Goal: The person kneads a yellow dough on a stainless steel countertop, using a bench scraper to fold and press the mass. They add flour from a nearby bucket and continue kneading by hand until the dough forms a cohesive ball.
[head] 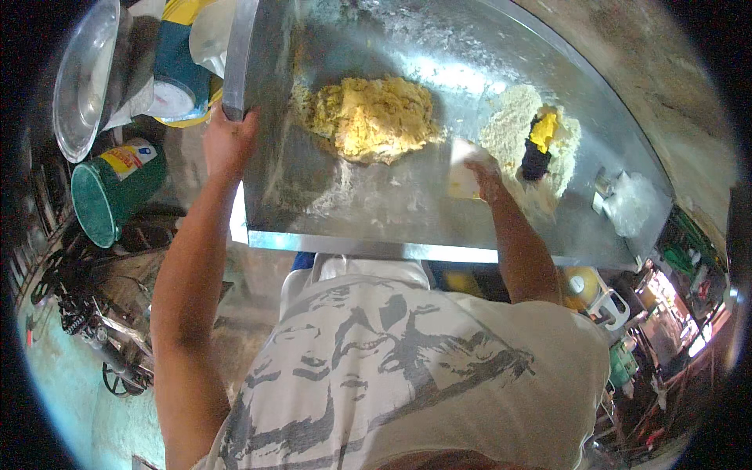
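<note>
My left hand [232,138] grips the raised left rim of a metal work table [376,205]. A lumpy mound of yellow dough [376,117] lies on the metal between my two hands. At its right, my right hand [484,170] holds a pale flat scraper [464,173], slightly blurred, its lower edge near the table surface. Just beyond that hand is a heap of whitish flour [511,111], with a yellow soft lump [544,132] and a dark purplish patch [536,161] in it.
A clear plastic bag [631,202] lies at the table's right end. Left of the table are a green bucket [94,202], a large metal basin [88,82] and a weighing scale [170,98]. A raised metal rim [376,245] runs along the near side. A wall borders the far right.
</note>
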The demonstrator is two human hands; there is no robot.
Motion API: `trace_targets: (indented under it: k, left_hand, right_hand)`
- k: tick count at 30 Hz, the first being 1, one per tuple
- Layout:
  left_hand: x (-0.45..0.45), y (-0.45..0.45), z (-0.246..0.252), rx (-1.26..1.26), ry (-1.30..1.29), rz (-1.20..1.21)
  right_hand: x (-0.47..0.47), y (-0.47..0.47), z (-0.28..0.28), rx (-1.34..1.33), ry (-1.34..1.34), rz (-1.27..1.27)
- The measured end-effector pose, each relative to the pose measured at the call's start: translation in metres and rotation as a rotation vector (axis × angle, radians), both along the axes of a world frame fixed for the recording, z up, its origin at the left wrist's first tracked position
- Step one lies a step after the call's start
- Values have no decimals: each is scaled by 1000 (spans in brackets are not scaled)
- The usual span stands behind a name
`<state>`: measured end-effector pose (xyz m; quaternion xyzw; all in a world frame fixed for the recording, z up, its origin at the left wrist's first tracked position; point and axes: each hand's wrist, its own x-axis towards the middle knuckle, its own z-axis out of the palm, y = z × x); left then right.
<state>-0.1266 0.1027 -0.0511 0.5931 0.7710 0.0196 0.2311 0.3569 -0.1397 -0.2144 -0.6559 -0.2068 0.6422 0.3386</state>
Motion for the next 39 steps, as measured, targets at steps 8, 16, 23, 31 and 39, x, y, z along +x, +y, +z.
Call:
trace_targets:
  k: [8,16,23,31,39]
  left_hand:
    - [-12,-5,-16,40,29,-14]
    - [2,-2,5,-53,-21,69]
    - [-3,-4,10,-73,-57,77]
    - [2,7,11,-80,-128,99]
    - [-1,-1,8,-79,-149,87]
  right_hand:
    - [-107,127,-74,-199,561,-656]
    - [-202,146,-43,227,-1031,570]
    - [-150,264,20,493,-1072,997]
    - [-254,418,-100,965,-1196,1021]
    - [-310,307,-194,-44,637,728]
